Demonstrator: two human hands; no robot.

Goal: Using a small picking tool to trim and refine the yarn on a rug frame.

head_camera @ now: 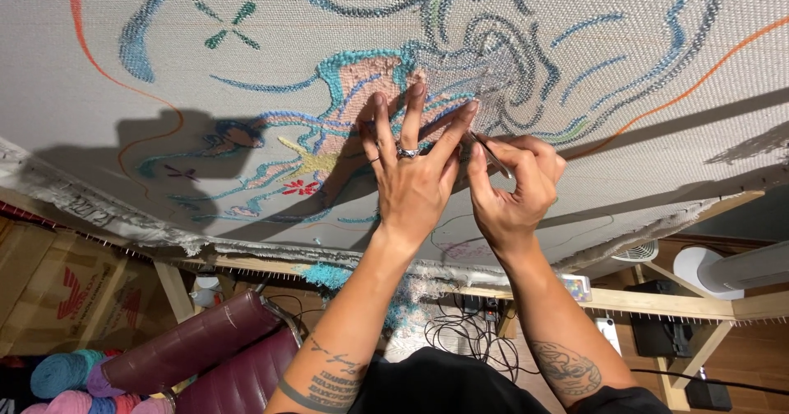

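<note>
A white tufting cloth (575,159) is stretched on a wooden frame and carries a yarn design in blue, teal, pink and yellow. My left hand (413,180), with rings on it, lies flat on the cloth with fingers spread over the pink and teal patch (366,77). Right beside it, my right hand (514,188) pinches a thin metal tool, maybe small scissors or tweezers (491,156). The tool's tip points at the cloth by my left little finger.
The wooden frame bar (657,300) runs under the cloth edge. Below lie a dark red padded chair (205,352), balls of yarn (66,377) at the lower left, tangled cables (460,332), a cardboard box (49,291) and a white fan (723,270).
</note>
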